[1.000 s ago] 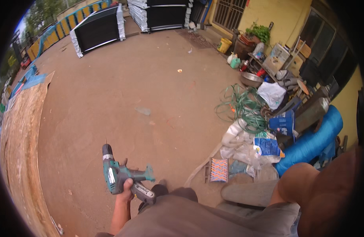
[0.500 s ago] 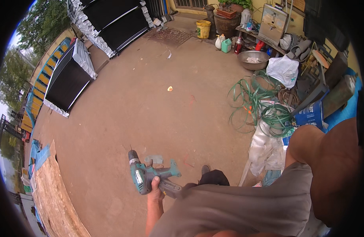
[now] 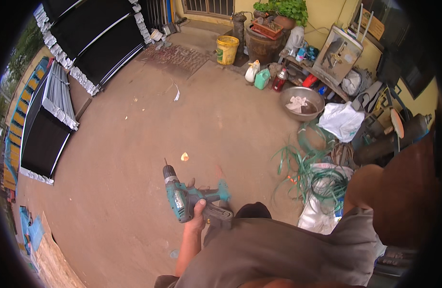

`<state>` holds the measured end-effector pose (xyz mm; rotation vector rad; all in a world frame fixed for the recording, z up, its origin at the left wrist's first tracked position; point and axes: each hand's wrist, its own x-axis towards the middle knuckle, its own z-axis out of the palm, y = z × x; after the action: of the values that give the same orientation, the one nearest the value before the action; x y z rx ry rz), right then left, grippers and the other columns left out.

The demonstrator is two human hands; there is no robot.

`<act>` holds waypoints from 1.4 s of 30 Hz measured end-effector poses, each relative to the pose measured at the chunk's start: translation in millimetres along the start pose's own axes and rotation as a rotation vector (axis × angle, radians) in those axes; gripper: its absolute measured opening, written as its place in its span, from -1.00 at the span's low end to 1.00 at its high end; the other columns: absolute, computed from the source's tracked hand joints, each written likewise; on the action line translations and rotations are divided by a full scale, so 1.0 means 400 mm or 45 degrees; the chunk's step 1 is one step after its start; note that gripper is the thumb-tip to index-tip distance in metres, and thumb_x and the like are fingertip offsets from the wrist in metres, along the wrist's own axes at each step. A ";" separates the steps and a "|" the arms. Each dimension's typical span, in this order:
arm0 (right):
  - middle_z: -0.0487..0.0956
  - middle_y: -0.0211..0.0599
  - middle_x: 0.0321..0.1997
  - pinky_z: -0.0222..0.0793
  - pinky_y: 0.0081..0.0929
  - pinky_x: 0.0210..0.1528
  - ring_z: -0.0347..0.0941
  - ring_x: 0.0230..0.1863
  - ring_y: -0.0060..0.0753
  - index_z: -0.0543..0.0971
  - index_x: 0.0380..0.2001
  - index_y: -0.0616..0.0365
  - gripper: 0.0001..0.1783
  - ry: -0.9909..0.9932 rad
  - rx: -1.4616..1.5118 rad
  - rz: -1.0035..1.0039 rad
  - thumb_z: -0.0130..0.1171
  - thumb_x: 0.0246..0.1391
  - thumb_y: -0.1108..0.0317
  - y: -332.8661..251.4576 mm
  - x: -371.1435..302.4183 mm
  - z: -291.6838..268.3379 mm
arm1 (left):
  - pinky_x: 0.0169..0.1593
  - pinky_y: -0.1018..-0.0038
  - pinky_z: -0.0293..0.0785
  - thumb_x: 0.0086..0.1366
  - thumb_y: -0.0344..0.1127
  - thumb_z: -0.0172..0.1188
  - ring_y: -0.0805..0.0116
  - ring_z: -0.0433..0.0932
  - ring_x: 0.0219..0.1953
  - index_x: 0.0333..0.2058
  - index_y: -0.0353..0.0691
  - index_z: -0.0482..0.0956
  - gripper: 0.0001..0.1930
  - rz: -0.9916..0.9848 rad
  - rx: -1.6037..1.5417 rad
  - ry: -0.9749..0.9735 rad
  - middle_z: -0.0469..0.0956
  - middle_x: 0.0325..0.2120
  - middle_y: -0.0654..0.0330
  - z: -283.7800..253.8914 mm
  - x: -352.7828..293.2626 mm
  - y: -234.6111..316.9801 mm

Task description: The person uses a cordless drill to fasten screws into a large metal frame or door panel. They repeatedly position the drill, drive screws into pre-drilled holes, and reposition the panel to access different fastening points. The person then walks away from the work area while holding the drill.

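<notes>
My left hand (image 3: 197, 216), at the lower middle, is closed around a teal and black cordless drill (image 3: 179, 196). A thin bit points up and away from its chuck. A black battery block (image 3: 218, 214) lies by my thumb. A second teal-ended grip (image 3: 222, 191) sticks out to the right beside it; I cannot tell whether it belongs to another tool. My fingers are partly hidden behind the drill. My bare right arm (image 3: 398, 192) shows at the right edge, but its hand is out of view.
Black panels with silver-wrapped edges (image 3: 98, 38) stand at the far left. A metal basin (image 3: 302, 103), a yellow bucket (image 3: 227, 50) and a thermos flask (image 3: 279, 80) sit along the right wall. Tangled green strapping (image 3: 326, 187) lies near my right side. A wooden board (image 3: 58, 261) is at lower left.
The view has moved forward, so the basin, bucket and floor scrap appear nearer. The drill stays in my left hand, its bit now tilted slightly more to the right.
</notes>
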<state>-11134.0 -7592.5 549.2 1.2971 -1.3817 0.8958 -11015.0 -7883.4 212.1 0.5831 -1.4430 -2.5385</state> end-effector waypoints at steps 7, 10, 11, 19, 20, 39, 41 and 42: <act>0.62 -0.02 -0.04 0.39 -0.16 0.18 0.54 0.03 -0.06 0.51 0.10 0.31 -0.54 -0.367 -0.155 0.938 0.30 0.16 0.38 0.723 -0.386 0.366 | -0.05 0.28 0.58 0.12 -0.16 0.42 0.17 0.56 -0.02 0.44 -0.26 0.03 0.01 0.050 -0.037 -0.084 0.52 0.00 0.01 0.152 0.831 0.191; 0.65 -0.14 -0.08 0.46 -0.33 0.08 0.58 -0.04 -0.26 0.54 0.09 0.30 -0.56 -0.377 0.332 1.405 0.33 0.17 0.38 1.000 -0.624 0.650 | -0.07 0.29 0.59 0.12 -0.15 0.42 0.17 0.56 -0.02 0.45 -0.25 0.02 0.01 0.126 -0.059 -0.034 0.51 0.02 0.01 0.209 1.186 0.232; 0.66 -0.18 -0.08 0.48 -0.39 0.04 0.59 -0.05 -0.33 0.55 0.10 0.30 -0.56 -0.422 0.527 1.462 0.34 0.18 0.37 1.098 -0.669 0.752 | -0.07 0.29 0.60 0.17 -0.20 0.37 0.17 0.56 0.00 0.45 -0.23 0.01 -0.04 0.119 -0.032 -0.035 0.49 0.05 0.01 0.233 1.294 0.264; 0.62 -0.19 0.05 0.50 -0.42 0.14 0.56 0.08 -0.46 0.50 0.15 0.29 -0.61 -0.716 1.255 2.112 0.22 0.34 0.37 1.775 -0.659 1.354 | 0.12 0.14 0.57 0.26 -0.23 0.31 0.08 0.50 0.13 0.46 -0.05 0.02 -0.13 0.034 -0.209 0.270 0.43 0.10 0.01 0.409 2.110 0.498; 0.63 -0.19 0.04 0.50 -0.43 0.14 0.56 0.07 -0.46 0.50 0.15 0.29 -0.62 -0.750 1.214 2.031 0.21 0.34 0.37 1.878 -0.668 1.410 | 0.13 0.13 0.58 0.28 -0.22 0.31 0.08 0.50 0.14 0.47 -0.03 0.02 -0.13 -0.008 -0.245 0.288 0.43 0.12 0.01 0.408 2.224 0.504; 0.64 -0.29 -0.05 0.48 -0.48 0.06 0.57 -0.01 -0.48 0.49 0.16 0.22 -0.58 -0.047 0.315 2.028 0.27 0.24 0.47 3.908 -0.900 2.258 | 0.12 0.16 0.54 0.29 -0.12 0.33 0.13 0.53 0.05 0.30 -0.18 0.30 -0.33 -0.215 -0.032 0.126 0.49 0.09 0.10 0.519 4.385 0.822; 0.64 -0.27 -0.04 0.46 -0.47 0.09 0.55 0.02 -0.47 0.49 0.16 0.22 -0.57 0.045 0.284 2.031 0.27 0.25 0.43 4.191 -0.911 2.333 | 0.14 0.14 0.52 0.31 -0.13 0.30 0.14 0.52 0.07 0.36 -0.12 0.26 -0.30 -0.174 -0.021 0.078 0.50 0.10 0.11 0.589 4.593 0.879; 0.63 -0.26 -0.02 0.46 -0.46 0.11 0.55 0.03 -0.46 0.49 0.16 0.22 -0.57 -0.048 0.159 1.997 0.27 0.25 0.41 4.365 -0.898 2.371 | 0.15 0.12 0.51 0.32 -0.14 0.27 0.15 0.51 0.09 0.41 -0.05 0.23 -0.28 -0.099 -0.061 -0.011 0.51 0.10 0.11 0.632 4.687 0.923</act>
<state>-13039.4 -8150.8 182.4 0.0301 -2.3411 1.9370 -12844.0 -8490.4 169.0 0.6334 -1.3837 -2.6302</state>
